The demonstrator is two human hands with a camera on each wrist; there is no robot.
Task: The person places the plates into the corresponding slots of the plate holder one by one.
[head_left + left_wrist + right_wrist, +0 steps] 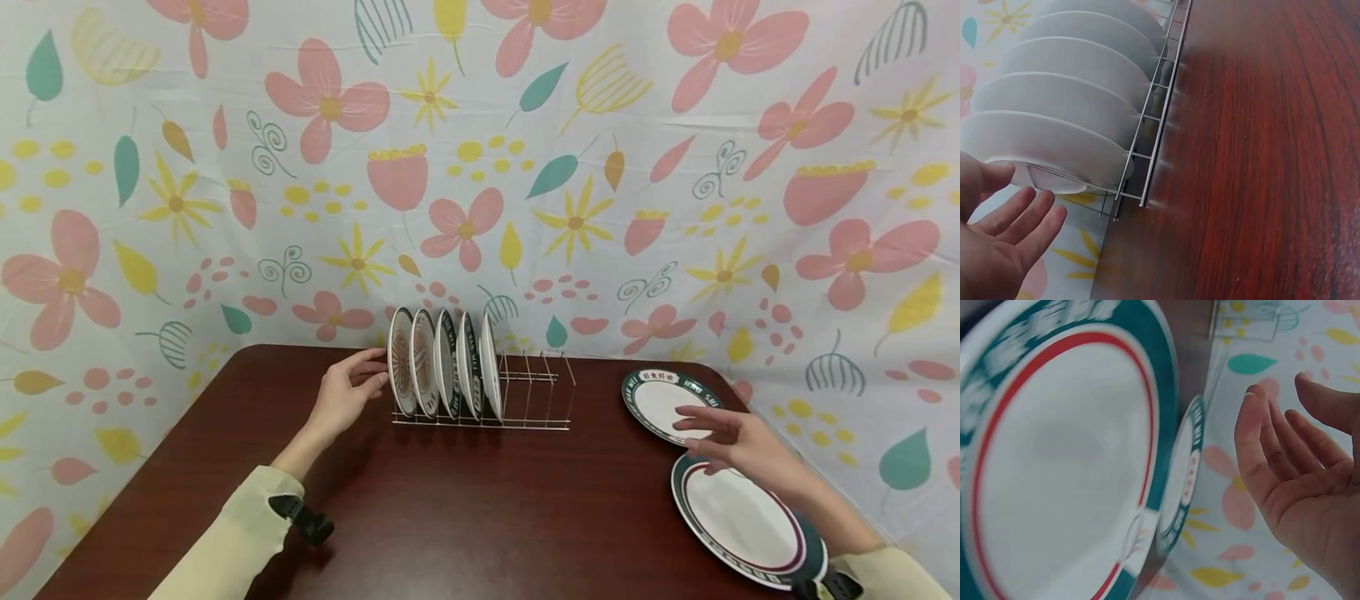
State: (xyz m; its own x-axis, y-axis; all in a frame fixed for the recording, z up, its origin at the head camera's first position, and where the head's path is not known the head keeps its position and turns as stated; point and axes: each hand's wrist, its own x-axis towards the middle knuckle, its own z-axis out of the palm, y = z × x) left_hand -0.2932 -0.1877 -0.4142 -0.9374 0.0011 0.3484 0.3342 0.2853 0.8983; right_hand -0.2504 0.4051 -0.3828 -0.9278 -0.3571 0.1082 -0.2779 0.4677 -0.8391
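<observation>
Several plates [401,362] stand upright side by side in the left part of a wire dish rack [536,427]. Beside the leftmost plate is my left hand [345,392], fingers loosely bent; in the left wrist view its fingertips come right at that plate's pale underside [1047,140]. On the right, my right hand [750,450] hovers over two plates lying flat, its fingers loosely bent and holding nothing. The farther plate [652,404] has a dark green rim with lettering. The nearer one [738,517] is larger, with a green rim and a red ring.
The rack's right slots [536,387] show bare wires. All of it stands on a dark reddish-brown wooden table [480,508], the rack near its back edge. A flower-patterned cloth [465,167] hangs right behind the table and along its sides.
</observation>
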